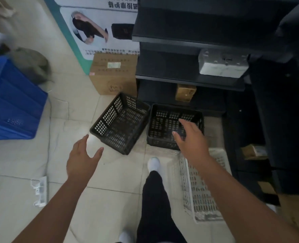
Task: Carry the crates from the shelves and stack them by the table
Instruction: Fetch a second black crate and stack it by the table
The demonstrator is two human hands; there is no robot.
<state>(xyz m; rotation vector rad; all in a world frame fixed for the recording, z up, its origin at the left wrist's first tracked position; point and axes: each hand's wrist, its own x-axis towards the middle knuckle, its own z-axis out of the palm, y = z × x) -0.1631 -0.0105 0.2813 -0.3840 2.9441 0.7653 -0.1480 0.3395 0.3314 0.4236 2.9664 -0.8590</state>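
A person in dark trousers point(156, 199) and white shoes point(153, 163), both forearms bare, with no sleeves, watch or rings visible.

Two crates point(120, 122) point(175, 126) sit side by side before the shelves point(189, 79); a third point(200, 192) lies nearer.

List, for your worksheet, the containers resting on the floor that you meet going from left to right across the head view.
Blue bin → cardboard box → tilted black crate → upright black crate → white crate.
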